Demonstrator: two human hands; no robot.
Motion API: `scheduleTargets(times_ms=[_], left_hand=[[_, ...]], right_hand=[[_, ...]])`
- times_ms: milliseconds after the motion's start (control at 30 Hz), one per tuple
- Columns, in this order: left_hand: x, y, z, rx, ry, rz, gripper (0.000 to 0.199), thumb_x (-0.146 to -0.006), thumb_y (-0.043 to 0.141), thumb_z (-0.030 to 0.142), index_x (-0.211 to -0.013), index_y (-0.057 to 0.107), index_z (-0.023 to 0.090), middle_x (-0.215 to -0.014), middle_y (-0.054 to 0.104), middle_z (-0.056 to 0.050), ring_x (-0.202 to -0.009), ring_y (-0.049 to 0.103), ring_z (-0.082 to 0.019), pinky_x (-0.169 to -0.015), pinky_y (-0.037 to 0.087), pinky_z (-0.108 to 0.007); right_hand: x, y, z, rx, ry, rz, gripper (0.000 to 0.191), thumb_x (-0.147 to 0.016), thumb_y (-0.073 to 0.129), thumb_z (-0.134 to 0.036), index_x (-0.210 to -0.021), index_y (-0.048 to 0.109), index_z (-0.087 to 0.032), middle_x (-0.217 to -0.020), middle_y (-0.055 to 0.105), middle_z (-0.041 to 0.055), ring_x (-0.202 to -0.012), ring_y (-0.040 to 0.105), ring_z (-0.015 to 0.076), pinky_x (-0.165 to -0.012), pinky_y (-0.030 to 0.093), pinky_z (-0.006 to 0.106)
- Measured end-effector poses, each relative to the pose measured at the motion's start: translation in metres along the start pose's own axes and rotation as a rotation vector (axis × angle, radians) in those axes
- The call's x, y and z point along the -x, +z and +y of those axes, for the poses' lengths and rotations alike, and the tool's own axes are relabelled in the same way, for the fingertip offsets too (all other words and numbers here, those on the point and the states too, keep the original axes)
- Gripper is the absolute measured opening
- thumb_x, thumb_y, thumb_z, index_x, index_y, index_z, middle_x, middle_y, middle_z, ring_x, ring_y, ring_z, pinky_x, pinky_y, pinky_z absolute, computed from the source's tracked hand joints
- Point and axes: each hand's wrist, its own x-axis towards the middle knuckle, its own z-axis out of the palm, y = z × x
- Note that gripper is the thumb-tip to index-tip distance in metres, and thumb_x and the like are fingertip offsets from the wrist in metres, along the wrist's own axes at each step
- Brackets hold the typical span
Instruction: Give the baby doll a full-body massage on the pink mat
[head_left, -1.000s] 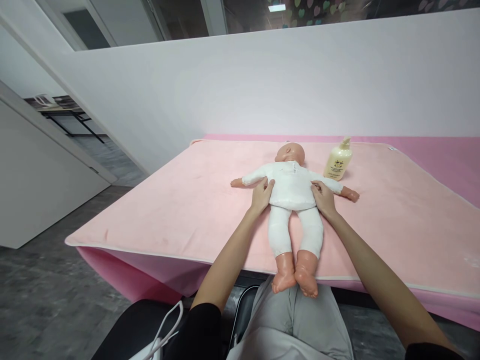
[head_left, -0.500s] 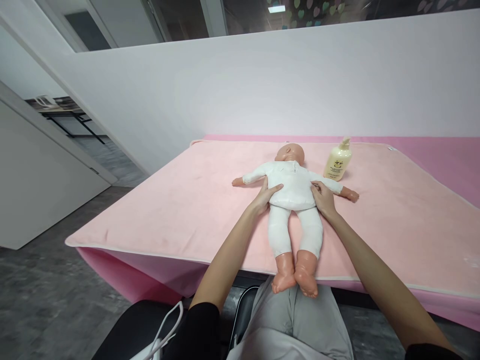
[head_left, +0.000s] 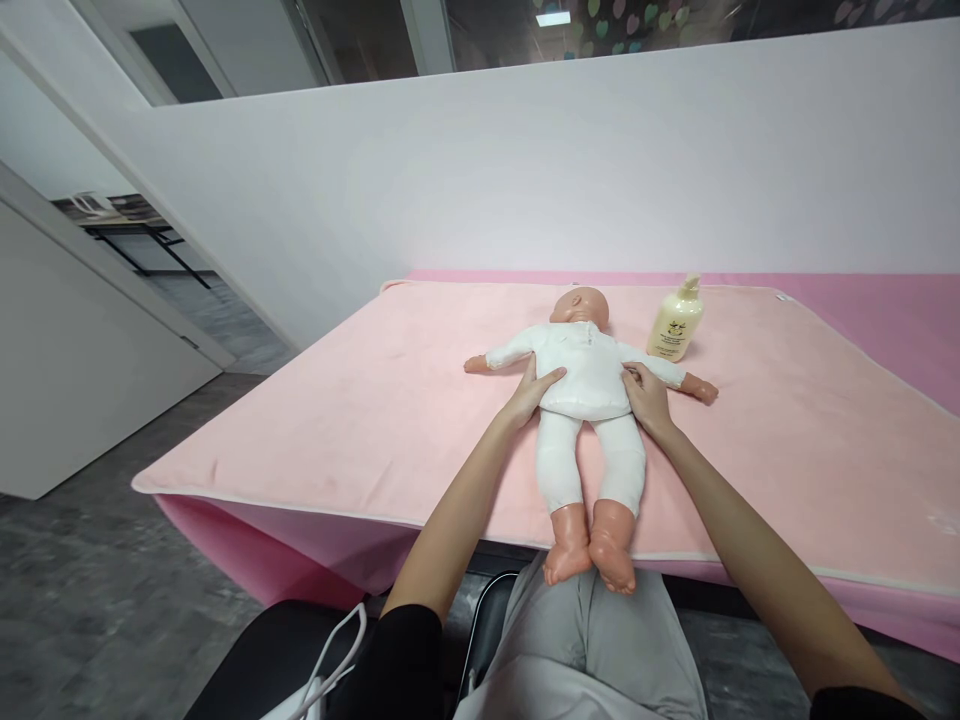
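Observation:
A baby doll (head_left: pixel 586 370) in white clothing lies on the pink blanket, its head away from me and turned to one side, arms spread, bare feet over the near edge. My left hand (head_left: pixel 534 390) grips the left side of its torso, thumb on top and the other fingers partly hidden beside it. On the torso's right side, below the doll's arm, my right hand (head_left: pixel 646 398) holds on with bent fingers. A pale yellow pump bottle (head_left: pixel 676 322) stands just beyond the doll's right-hand arm.
The pink blanket (head_left: pixel 315 410) covers the table up to a white wall (head_left: pixel 600 170). Below the near edge are my lap, a black chair (head_left: pixel 262 650) and a white cable (head_left: pixel 341 655). A door (head_left: pixel 82 370) is at the left.

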Motion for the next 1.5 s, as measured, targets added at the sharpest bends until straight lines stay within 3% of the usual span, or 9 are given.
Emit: scheduleTargets(times_ms=[1500], left_hand=[[-0.0018,-0.0014,-0.0023,0.028,-0.015,0.010,0.075,-0.076,0.067,0.035,-0.141,0.029,0.028,-0.145,0.041,-0.007,-0.132,0.040,-0.025,-0.109,0.036,-0.040]], right_hand=[[0.0001,0.0000,-0.0010,-0.002,-0.008,0.014,0.039,-0.073,0.043,-0.041,-0.095,0.064,-0.016,-0.080,0.065,0.0061,-0.079,0.057,0.0218,-0.078,0.043,0.036]])
